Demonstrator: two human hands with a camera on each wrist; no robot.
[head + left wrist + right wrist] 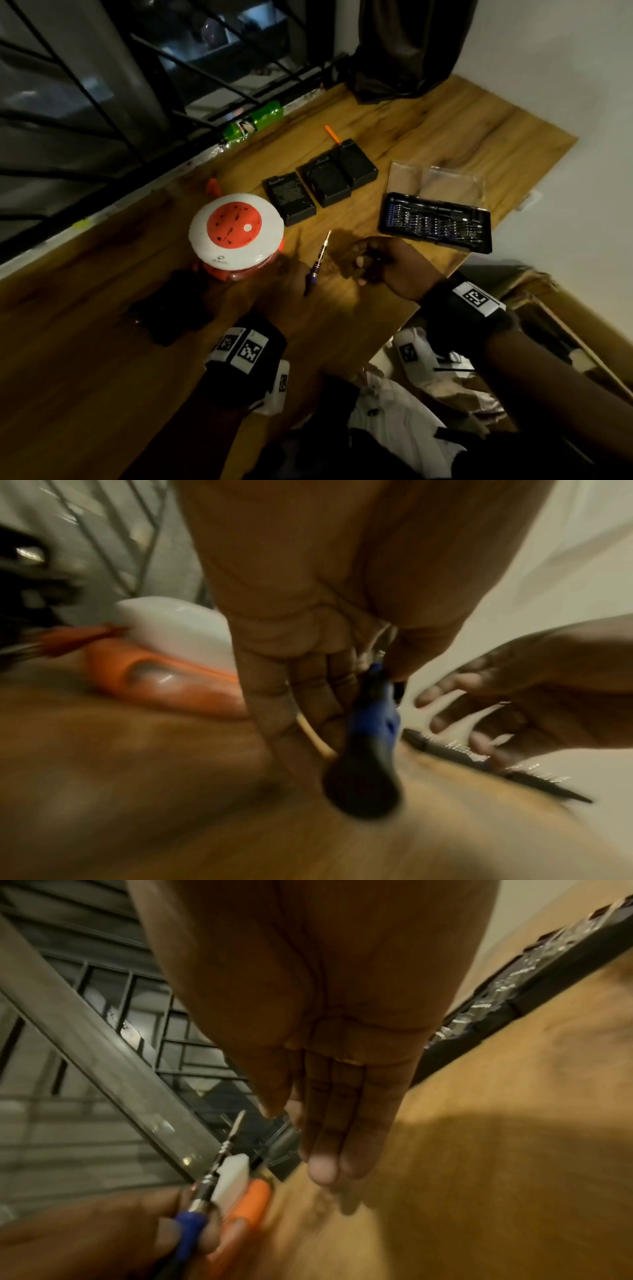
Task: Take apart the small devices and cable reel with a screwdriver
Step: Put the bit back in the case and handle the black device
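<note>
Setup step — nothing opened yet. My left hand [291,274] holds the screwdriver [320,258] in a closed grip, tip up. My right hand [370,263] hovers beside it, fingers relaxed, holding nothing I can make out. Cable reel [236,229] and small devices [322,185] sit intact on the tabletop [428,137]. Next, I judge: seat the tip squarely in a screw.

We cannot make out the dark heap [171,308] near the table's [428,137] left edge; the left wrist view is blurred, smearing the screwdriver [369,739] handle.
</note>
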